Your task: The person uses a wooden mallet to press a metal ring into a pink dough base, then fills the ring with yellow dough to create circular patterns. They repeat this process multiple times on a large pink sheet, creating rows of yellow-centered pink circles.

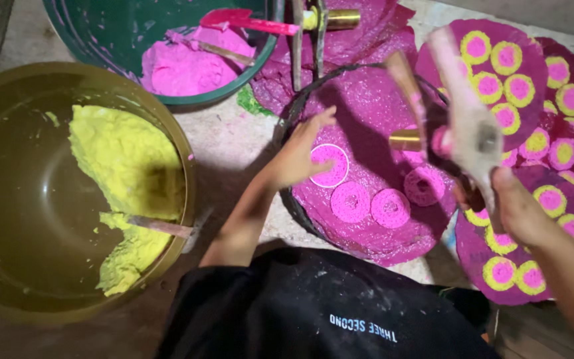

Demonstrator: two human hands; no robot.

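- Left hand (298,156), centre of frame, lies spread flat on the pink dough sheet (367,166), fingers beside a pressed ring (329,165)
- Right hand (516,209), lower right, grips a blurred wooden press (466,119) above the sheet
- Yellow paste bowl (8,133) at left
- Stamping discs appears under way; the press needs lining up over bare dough

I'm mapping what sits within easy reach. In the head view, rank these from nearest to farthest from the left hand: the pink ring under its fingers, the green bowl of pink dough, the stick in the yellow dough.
1. Pink ring: right at the fingertips of the left hand, on the round tray.
2. Stick: lower left, in the yellow dough.
3. Green bowl: top, beyond the hand; close to the stick's rank.
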